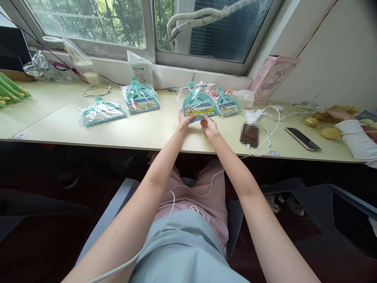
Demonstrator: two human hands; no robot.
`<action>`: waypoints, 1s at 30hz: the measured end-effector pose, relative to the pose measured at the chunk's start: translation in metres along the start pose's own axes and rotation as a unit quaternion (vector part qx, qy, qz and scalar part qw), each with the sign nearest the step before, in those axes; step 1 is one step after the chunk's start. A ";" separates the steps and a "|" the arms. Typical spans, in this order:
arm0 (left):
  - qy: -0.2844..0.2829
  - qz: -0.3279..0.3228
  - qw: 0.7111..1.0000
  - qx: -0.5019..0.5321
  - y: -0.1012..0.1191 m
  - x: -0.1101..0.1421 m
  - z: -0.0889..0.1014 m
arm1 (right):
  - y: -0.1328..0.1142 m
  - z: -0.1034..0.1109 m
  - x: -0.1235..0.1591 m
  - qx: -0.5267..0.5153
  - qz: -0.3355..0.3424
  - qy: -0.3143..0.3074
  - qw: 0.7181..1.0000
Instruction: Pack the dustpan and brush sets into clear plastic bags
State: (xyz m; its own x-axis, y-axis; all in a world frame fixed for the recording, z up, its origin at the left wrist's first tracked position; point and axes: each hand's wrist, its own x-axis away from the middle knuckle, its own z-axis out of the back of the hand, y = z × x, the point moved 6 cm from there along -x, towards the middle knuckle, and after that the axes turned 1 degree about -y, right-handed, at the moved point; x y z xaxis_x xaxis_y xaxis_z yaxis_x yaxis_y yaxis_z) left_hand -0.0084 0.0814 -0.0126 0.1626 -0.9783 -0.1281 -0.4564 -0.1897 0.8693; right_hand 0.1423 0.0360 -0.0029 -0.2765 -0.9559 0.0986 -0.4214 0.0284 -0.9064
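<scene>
Dustpan pack (pixel 198 103) held low w/ 2 hands

The dustpan pack is in the mid of the table (pixel 165 131), a bit to the right. It's blue-green, in a clear bag, w/ a yellow label. Its handle points up, to the window (pixel 88 23).

L hand (pixel 184 119) has the low left corner, fingers bent in, thumb on the front. R hand (pixel 209 126) pinches the low edge near the right end, fingers partly curled. Neither is spread wide. Can't tell if the pack's bottom sits on the table or is up a bit.

Just beside it, on the R, is a small dustpan (pixel 228 104), also bagged. On the L are 2 more: a flat pack (pixel 103 112) near the front & a back pack (pixel 141 97) close to the window wall.

R side of the table: a white plug (pixel 255 115) w/ cords, a brown thing (blurred out, can't tell what), a phone (pixel 302 138) & a tall pink box (pixel 273 78) at the back. Far R, another person's hand (pixel 340 114) & white sleeve (pixel 355 135) are by some yellow rolls (pixel 330 133). Far L: green stalks (pixel 11 91).
</scene>
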 end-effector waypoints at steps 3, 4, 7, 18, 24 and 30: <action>-0.010 -0.010 1.000 -0.007 0.001 0.001 -0.001 | 0.003 0.003 0.003 -0.022 0.018 0.070 0.997; -0.012 -0.010 1.000 -0.010 0.001 0.001 -0.002 | 0.004 0.004 0.005 -0.020 0.024 0.099 0.995; -0.018 -0.010 1.000 -0.015 0.002 0.002 -0.004 | 0.003 0.004 0.010 -0.013 0.044 0.136 0.990; -0.045 -0.037 0.998 -0.021 0.007 0.004 -0.009 | 0.007 0.000 0.031 -0.064 0.013 0.117 0.991; -0.031 0.000 0.999 0.011 0.005 0.007 -0.010 | 0.004 0.005 0.029 -0.033 0.011 0.075 0.997; -0.013 0.038 0.998 0.042 0.009 0.011 -0.004 | 0.001 0.003 0.027 -0.025 0.010 -0.007 1.000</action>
State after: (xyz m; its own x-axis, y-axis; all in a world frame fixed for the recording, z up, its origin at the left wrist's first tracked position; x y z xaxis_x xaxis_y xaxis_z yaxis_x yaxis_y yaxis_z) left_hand -0.0073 0.0694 -0.0041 0.1030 -0.9917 -0.0770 -0.5377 -0.1206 0.8345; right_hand 0.1363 0.0091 -0.0025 -0.2726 -0.9592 0.0748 -0.4585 0.0612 -0.8866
